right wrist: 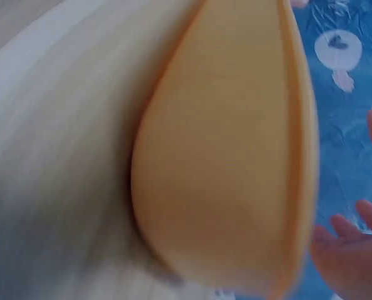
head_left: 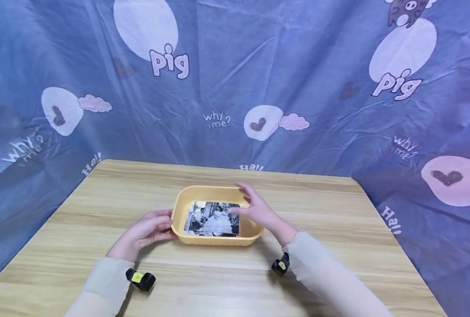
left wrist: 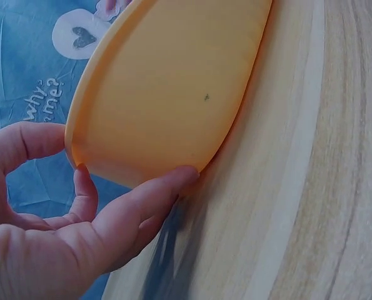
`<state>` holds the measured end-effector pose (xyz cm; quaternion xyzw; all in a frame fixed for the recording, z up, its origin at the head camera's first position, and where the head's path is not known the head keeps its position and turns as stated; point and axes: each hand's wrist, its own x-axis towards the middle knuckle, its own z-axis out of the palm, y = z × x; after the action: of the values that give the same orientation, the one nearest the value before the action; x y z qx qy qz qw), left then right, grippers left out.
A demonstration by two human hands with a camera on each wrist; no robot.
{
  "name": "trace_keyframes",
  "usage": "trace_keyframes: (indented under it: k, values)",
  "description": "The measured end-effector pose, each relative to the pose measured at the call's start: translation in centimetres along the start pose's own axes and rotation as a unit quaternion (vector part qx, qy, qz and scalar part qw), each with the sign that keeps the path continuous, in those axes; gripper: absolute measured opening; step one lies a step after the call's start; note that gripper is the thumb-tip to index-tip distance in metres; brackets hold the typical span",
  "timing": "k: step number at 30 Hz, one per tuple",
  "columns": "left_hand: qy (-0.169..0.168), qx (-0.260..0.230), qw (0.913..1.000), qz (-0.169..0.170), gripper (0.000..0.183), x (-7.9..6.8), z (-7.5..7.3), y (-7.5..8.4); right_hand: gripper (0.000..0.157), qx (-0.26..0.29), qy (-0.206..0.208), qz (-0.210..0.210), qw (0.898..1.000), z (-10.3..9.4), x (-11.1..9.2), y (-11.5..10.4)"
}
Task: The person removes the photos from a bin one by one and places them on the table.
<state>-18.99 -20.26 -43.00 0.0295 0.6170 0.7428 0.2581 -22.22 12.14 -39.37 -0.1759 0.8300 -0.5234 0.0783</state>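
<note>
A shallow yellow plastic basin (head_left: 219, 241) with rounded corners stands on the table. Black-and-white photo prints (head_left: 215, 220) lie inside it, the top one showing people in a room. My left hand (head_left: 149, 231) grips the basin's left end, with fingertips against its outer wall and rim; the left wrist view shows this hand (left wrist: 79, 231) up close. Over the right part of the basin hovers my right hand (head_left: 260, 212), fingers and thumb spread apart above the prints. In the right wrist view the right hand (right wrist: 354, 250) appears beyond the rim, partly cut off.
The basin rests on a wood-grain table (head_left: 219, 281) that runs back to a blue printed curtain (head_left: 227, 88), which also hangs along both sides. Each sleeve carries a small black wrist camera (head_left: 141, 279) near the front of the table.
</note>
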Motion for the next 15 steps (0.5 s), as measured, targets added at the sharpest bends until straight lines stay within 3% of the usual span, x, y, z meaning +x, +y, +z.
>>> trace_keyframes:
  k: [6,10,13,15]
  values:
    - [0.008,0.005,1.0,-0.002,0.069,0.3,0.3,-0.1,0.083,-0.04,-0.045,0.062,0.996,1.8,1.3,0.6]
    - [0.012,0.012,0.9999,-0.003,0.068,0.2,0.5,-0.1,0.081,-0.013,-0.042,0.1,0.994,2.3,1.8,1.4]
    - [0.016,0.016,0.9997,-0.003,0.068,0.1,0.5,-0.1,0.08,-0.015,-0.035,0.104,0.994,2.7,2.1,1.8]
    - [0.02,0.017,0.9997,-0.002,0.068,0.0,0.5,-0.1,0.081,-0.047,-0.038,0.1,0.993,3.0,2.3,2.0]
